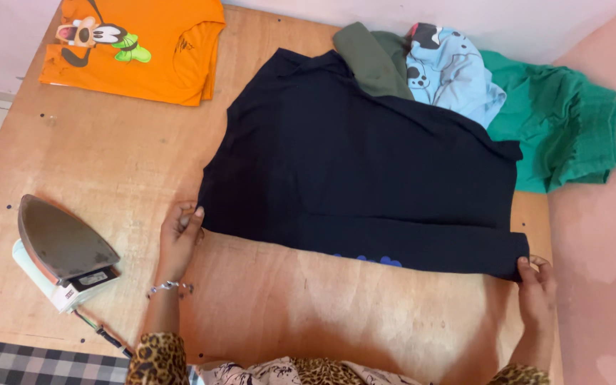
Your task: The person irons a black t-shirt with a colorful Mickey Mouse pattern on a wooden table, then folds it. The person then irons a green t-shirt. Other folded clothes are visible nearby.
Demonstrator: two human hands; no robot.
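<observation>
Table: we work over a bare wooden table (108,164).
Black garment: our black garment (365,171) lies spread mid-table.
Left hand: our left hand (180,239) pinches its near-left corner.
Right hand: our right hand (536,281) grips its near-right corner.
Iron: an iron (62,249) stands upended, left.

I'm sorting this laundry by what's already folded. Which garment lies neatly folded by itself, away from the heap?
The orange cartoon-print shirt at the board's far left corner. It lies folded flat alone; the olive, light blue and green garments are bunched together at the far right.
</observation>
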